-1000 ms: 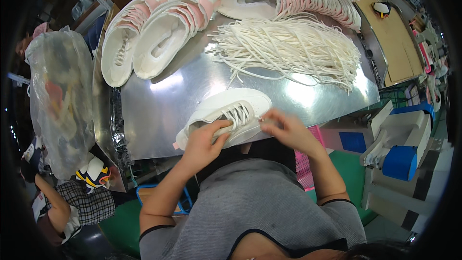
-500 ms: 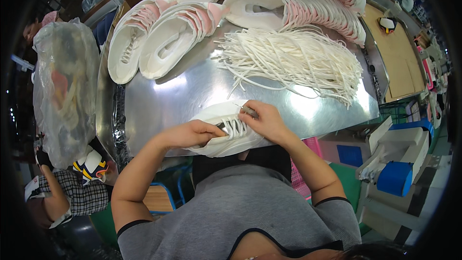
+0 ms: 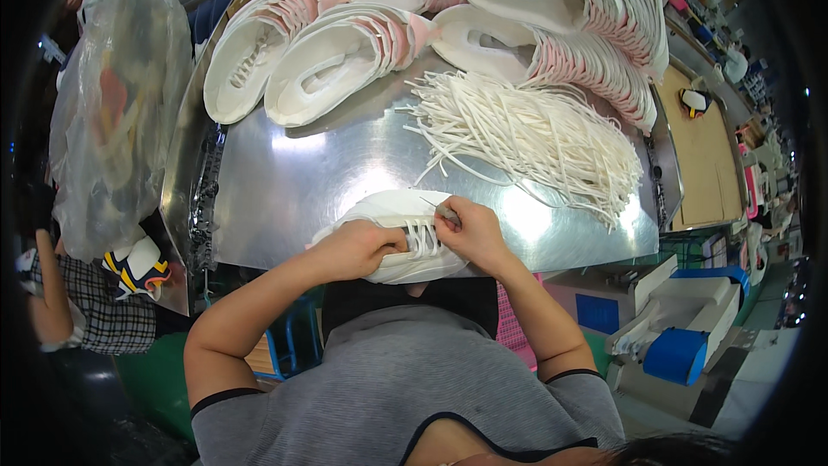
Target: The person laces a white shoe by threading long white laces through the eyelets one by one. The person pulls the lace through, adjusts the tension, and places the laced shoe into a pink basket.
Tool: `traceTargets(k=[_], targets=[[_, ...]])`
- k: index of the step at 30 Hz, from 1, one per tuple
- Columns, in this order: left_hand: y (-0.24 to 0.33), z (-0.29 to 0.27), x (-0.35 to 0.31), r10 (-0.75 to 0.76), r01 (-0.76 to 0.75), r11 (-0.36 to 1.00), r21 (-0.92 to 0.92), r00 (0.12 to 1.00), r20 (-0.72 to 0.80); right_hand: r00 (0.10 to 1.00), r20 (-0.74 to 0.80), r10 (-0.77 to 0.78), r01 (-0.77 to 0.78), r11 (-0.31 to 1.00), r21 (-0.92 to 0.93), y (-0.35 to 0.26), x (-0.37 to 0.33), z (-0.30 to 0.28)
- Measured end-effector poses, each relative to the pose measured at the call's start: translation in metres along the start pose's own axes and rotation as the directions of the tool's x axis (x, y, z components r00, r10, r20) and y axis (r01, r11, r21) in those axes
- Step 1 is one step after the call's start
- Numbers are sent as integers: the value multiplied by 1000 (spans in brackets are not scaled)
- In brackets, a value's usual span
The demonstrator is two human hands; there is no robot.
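A white shoe upper [image 3: 392,207] lies at the near edge of the metal table, with white lace [image 3: 422,240] threaded in rows across its opening. My left hand [image 3: 358,248] is closed at the opening beside the lace rows, its fingertips partly hidden inside. In my right hand [image 3: 473,231] is a small awl-like tool [image 3: 447,213] with a greyish handle and a thin metal tip, held over the laced end of the upper. Whether the left fingers also pinch the lace, I cannot tell.
Beyond the upper lies a heap of loose white laces [image 3: 535,142]. Stacks of nested white and pink uppers [image 3: 552,56] line the table's [image 3: 345,160] far side. A plastic-wrapped bundle [image 3: 121,121] stands left, near a person in checked clothing [image 3: 112,315]. A blue-and-grey machine [image 3: 677,349] stands right.
My left hand has drawn its fingers up from deeper inside the opening and curled them beside the laces. My right hand still holds the tool. The whole view has shifted slightly.
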State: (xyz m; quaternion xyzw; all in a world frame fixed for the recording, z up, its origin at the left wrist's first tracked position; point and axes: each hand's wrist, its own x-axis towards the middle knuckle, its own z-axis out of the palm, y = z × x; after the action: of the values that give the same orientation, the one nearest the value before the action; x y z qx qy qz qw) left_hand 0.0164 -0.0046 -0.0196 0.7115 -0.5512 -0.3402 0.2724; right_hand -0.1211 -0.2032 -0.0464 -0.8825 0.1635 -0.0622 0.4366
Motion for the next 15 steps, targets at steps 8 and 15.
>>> traceTargets(k=[8, 15], targets=[[-1, 3, -4, 20, -21, 999, -27, 999, -48, 1000, 5, 25, -25, 998, 54, 1, -14, -2], [-3, -4, -2, 19, -18, 999, -30, 999, 39, 802, 239, -547, 579, 810, -87, 9, -8, -26]])
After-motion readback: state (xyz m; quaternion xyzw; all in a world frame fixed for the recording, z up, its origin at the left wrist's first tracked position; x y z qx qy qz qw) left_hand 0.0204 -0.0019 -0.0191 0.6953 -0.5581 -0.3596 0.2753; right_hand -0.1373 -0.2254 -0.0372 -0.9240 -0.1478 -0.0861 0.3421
